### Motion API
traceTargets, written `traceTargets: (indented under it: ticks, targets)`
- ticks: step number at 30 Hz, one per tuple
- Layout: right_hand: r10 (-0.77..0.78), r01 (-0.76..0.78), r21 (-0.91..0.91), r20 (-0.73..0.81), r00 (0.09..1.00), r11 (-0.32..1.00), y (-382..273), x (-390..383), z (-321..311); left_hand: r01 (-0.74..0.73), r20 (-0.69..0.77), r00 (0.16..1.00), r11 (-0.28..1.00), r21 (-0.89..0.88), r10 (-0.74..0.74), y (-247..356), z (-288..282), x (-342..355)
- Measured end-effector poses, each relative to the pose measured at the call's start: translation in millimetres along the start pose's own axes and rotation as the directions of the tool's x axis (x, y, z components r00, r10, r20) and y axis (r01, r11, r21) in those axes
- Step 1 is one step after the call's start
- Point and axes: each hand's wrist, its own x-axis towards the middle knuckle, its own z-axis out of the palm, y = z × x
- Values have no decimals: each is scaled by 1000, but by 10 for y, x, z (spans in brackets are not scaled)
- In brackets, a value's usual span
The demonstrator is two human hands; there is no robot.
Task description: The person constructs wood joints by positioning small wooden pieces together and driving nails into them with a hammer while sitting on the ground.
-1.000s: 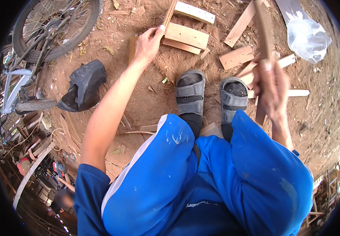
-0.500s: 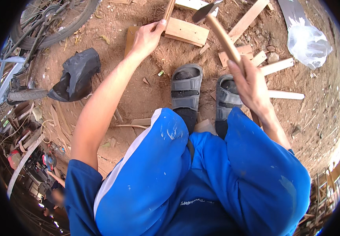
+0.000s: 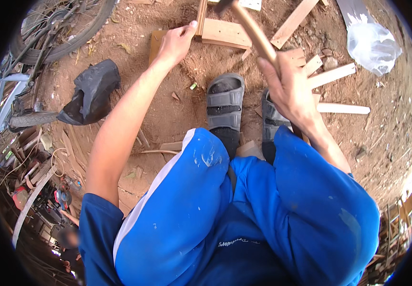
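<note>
My left hand (image 3: pixel 175 45) grips a narrow wooden slat (image 3: pixel 200 14) held against a short pale wooden block (image 3: pixel 226 32), with a browner board (image 3: pixel 156 40) lying beside and partly under that hand. My right hand (image 3: pixel 284 88) is closed on the wooden handle of a hammer (image 3: pixel 252 31); its dark head is raised just right of the slat, cut off at the top edge. Below, my grey sandals (image 3: pixel 224 105) are planted on the dirt between my hands, the right one partly hidden by my right hand and arm.
Loose wood offcuts (image 3: pixel 331 75) are scattered at the right, beside a clear plastic bag (image 3: pixel 372 47). At the left are a bicycle wheel (image 3: pixel 49 57), a black plastic bag (image 3: pixel 87 95) and piled scrap with tools (image 3: pixel 34 190). Another person (image 3: pixel 70 243) is at the lower left.
The hammer in my right hand has swung up and leftward, toward the slat. My left hand stays on the slat, appearing slightly higher in view.
</note>
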Motion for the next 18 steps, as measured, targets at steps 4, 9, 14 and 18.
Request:
traceTargets:
  ticks: [4, 9, 14, 18]
  targets:
    - [-11, 38, 169, -159, 987, 985, -72, -86, 12, -90, -21, 996, 995, 34, 90, -76, 14, 22]
    - [-24, 30, -144, 42, 999, 989, 422, -156, 249, 30, 37, 999, 999, -14, -29, 6, 59, 83]
    - [86, -79, 79, -92, 992, 994, 60, -86, 85, -93, -4, 996, 991, 101, 94, -15, 51, 68]
    - [130, -127, -100, 31, 991, 987, 388, -118, 186, -77, 4, 997, 991, 108, 77, 131, 68, 56]
